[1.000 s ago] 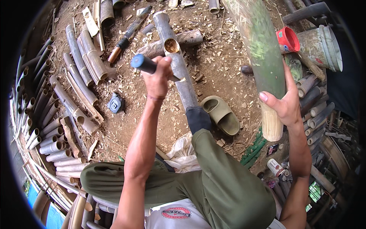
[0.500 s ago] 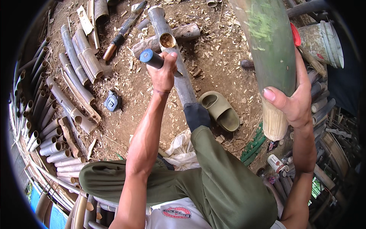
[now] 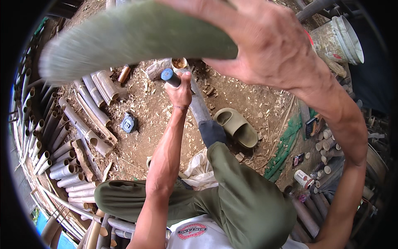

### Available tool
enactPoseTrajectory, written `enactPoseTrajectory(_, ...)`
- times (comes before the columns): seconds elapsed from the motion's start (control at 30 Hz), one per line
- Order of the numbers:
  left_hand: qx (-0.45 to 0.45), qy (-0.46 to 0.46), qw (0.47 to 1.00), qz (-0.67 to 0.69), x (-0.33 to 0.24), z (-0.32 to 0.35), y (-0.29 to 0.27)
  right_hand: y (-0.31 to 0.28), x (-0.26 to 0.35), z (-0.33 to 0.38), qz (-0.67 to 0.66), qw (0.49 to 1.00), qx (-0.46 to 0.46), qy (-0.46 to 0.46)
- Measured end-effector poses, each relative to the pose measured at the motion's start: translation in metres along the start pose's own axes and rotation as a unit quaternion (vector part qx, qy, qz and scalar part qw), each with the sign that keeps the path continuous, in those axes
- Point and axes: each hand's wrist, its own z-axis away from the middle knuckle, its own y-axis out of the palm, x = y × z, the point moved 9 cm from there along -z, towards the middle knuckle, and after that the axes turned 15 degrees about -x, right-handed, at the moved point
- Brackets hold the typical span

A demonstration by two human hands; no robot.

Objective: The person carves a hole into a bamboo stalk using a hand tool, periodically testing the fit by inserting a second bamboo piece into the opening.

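Note:
My left hand (image 3: 180, 94) is closed around the dark handle of a tool (image 3: 170, 77) with a blue rounded end; its working part is mostly hidden. That hand rests at a grey bamboo pole (image 3: 198, 106), which has an open hole near the top. A thick length of green bamboo (image 3: 137, 39), blurred by motion, is held up by my right hand (image 3: 269, 45). It lies nearly level across the upper view, pointing left and covering part of the pole. My dark-socked foot (image 3: 212, 133) is against the pole's near end.
Split bamboo pieces (image 3: 78, 124) and stacked tubes (image 3: 66, 170) lie at the left. A blue-grey tape measure (image 3: 129, 123) sits on the chip-strewn dirt. An olive slide sandal (image 3: 237, 128) and green netting (image 3: 286, 145) are right of the pole; a white bucket (image 3: 338, 39) stands upper right.
My right hand has swung the green bamboo from upright at the right to nearly level, up and to the left. My left hand keeps its hold on the tool at the pole.

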Motion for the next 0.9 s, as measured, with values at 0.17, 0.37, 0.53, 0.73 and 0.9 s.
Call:
enactPoseTrajectory(0.17,0.007,0.179,0.98,-0.087,-0.017,0.008,0.009,0.021,0.01,0.029,-0.051,0.984,0.104,0.133)
enactPoseTrajectory(0.37,0.052,0.077,0.996,-0.004,-0.004,0.029,-0.008,0.049,0.02,0.141,-0.126,0.882,0.268,0.366)
enactPoseTrajectory(0.53,0.084,0.072,0.989,-0.096,-0.01,0.048,-0.009,0.006,0.016,0.28,-0.167,0.808,0.03,0.564)
enactPoseTrajectory(0.73,-0.068,0.042,0.996,-0.028,-0.003,0.046,-0.021,-0.041,0.065,0.5,0.074,0.708,0.183,0.678)
enactPoseTrajectory(0.9,-0.166,-0.073,0.967,0.179,0.004,0.021,-0.046,-0.032,0.098,0.553,0.102,0.696,0.169,0.69)
